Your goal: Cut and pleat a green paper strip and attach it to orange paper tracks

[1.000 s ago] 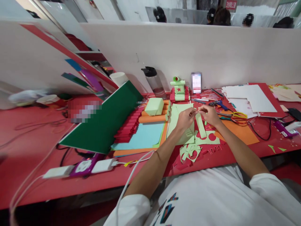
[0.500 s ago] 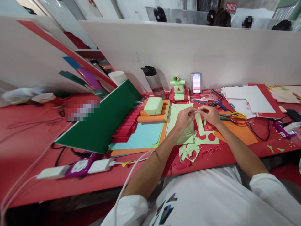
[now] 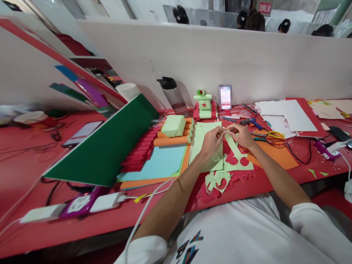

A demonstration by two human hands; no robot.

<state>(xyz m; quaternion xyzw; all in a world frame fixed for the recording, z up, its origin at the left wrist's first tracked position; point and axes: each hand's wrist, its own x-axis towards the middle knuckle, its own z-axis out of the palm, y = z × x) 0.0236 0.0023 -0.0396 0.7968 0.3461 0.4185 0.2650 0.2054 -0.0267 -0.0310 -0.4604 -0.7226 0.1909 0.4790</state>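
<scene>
My left hand [image 3: 212, 141] and my right hand [image 3: 239, 135] meet at the fingertips above the red table, both closed in a pinch. Between them shows a small piece of light green paper [image 3: 227, 131], mostly covered by the fingers. Beneath the hands lies a light green sheet with cut-out holes [image 3: 241, 165], with a strip reaching up toward the fingers. Light green sheets [image 3: 199, 146] lie under my left hand. Nearer my body is a pile of light green scraps [image 3: 218, 180]. Beyond the hands stands a paper tank model [image 3: 205, 105] with a red star.
Left are a green board [image 3: 101, 146], folded red paper [image 3: 140, 152], orange rolls [image 3: 173, 140] and a light green paper box [image 3: 173, 125]. Scissors [image 3: 271, 137] lie right. A bottle [image 3: 174, 96] and phone [image 3: 225, 97] stand behind; a white cable [image 3: 145, 212] crosses my left arm.
The camera view has shifted slightly, so the table things sit farther left. My hands stay pinched together over the same spot, with small finger movements. A short green roll near my right hand no longer shows.
</scene>
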